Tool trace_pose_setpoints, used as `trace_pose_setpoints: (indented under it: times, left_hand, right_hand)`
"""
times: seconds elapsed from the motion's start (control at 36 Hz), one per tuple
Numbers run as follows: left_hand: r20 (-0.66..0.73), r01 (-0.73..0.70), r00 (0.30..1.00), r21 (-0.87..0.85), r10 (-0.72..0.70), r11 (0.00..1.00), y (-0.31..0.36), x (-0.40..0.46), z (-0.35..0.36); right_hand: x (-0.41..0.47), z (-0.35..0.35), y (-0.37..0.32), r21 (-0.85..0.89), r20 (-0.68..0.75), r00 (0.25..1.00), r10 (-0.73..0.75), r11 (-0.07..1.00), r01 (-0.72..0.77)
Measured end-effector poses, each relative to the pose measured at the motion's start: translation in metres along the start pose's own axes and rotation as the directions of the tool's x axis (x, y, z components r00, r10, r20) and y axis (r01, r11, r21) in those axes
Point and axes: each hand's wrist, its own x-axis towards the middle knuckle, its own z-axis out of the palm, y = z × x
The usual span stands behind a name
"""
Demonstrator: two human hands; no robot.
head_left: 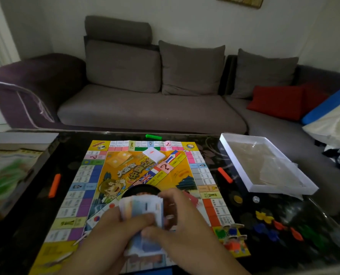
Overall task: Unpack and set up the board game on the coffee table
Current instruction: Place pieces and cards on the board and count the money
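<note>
The yellow game board (pixel 125 171) lies unfolded on the dark coffee table (pixel 71 153). Above its near half, my left hand (pixel 113 229) and my right hand (pixel 183 225) together grip a thick stack of paper play money (pixel 143 207). A white card deck (pixel 154 154) sits on the board's far middle. Orange sticks (pixel 55 185) (pixel 225 175) lie at the board's left and right, a green stick (pixel 153 137) at its far edge. Paper figure pawns (pixel 233 235) stand at the near right corner. Small coloured plastic pieces (pixel 278 225) and a white die (pixel 255 199) lie to the right.
The open white box tray (pixel 232 153) rests on the table's far right with a plastic bag inside. The box lid (pixel 8 171) lies at the left, blurred. A grey sofa (pixel 145 108) with red and blue cushions runs behind the table.
</note>
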Motion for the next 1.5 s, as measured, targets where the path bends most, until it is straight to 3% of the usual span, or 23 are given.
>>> trace_pose_setpoints:
  times: [0.22, 0.53, 0.72, 0.81, 0.89, 1.0, 1.08, 1.28, 1.5]
  left_hand:
    - [0.041, -0.007, 0.999, -0.146, 0.013, 0.989, 0.003, -0.012, -0.003]
    - [-0.073, -0.161, 0.984, 0.001, 0.161, 0.987, -0.005, -0.016, -0.009]
    - [-0.048, -0.136, 0.990, 0.013, 0.136, 0.991, -0.006, -0.014, -0.006]
    - [-0.088, -0.082, 0.993, -0.039, 0.078, 0.996, -0.003, -0.011, -0.011]
    - [-0.090, -0.028, 0.996, -0.063, 0.022, 0.998, -0.001, -0.011, -0.017]
    - [-0.071, 0.010, 0.997, -0.086, -0.016, 0.996, 0.002, -0.012, -0.016]
    - [-0.068, 0.027, 0.997, -0.097, -0.034, 0.995, 0.003, -0.011, -0.014]
    - [-0.058, 0.017, 0.998, -0.071, -0.021, 0.997, 0.001, -0.011, -0.009]
    - [-0.051, -0.004, 0.999, -0.054, 0.001, 0.999, -0.003, -0.012, -0.008]
  right_hand:
    - [0.003, 0.005, 0.010, 0.170, -0.134, 0.989, 0.056, 0.985, -0.033]
    - [0.000, 0.008, 0.012, 0.187, -0.160, 0.986, 0.040, 0.982, -0.010]
    - [0.000, -0.010, 0.012, 0.113, -0.202, 0.979, 0.012, 0.994, 0.011]
    - [-0.002, -0.034, 0.014, 0.005, -0.192, 0.981, 0.014, 1.000, -0.014]
    - [-0.004, -0.050, 0.025, -0.239, -0.106, 0.994, -0.004, 0.971, -0.022]
    - [-0.011, -0.049, 0.048, -0.572, 0.067, 0.994, 0.084, 0.820, -0.031]
    - [-0.016, -0.041, 0.063, -0.713, 0.141, 0.978, 0.155, 0.701, -0.008]
    - [-0.024, -0.036, 0.081, -0.799, 0.220, 0.954, 0.202, 0.598, 0.058]
    - [-0.032, -0.029, 0.075, -0.873, 0.181, 0.984, -0.001, 0.460, 0.161]
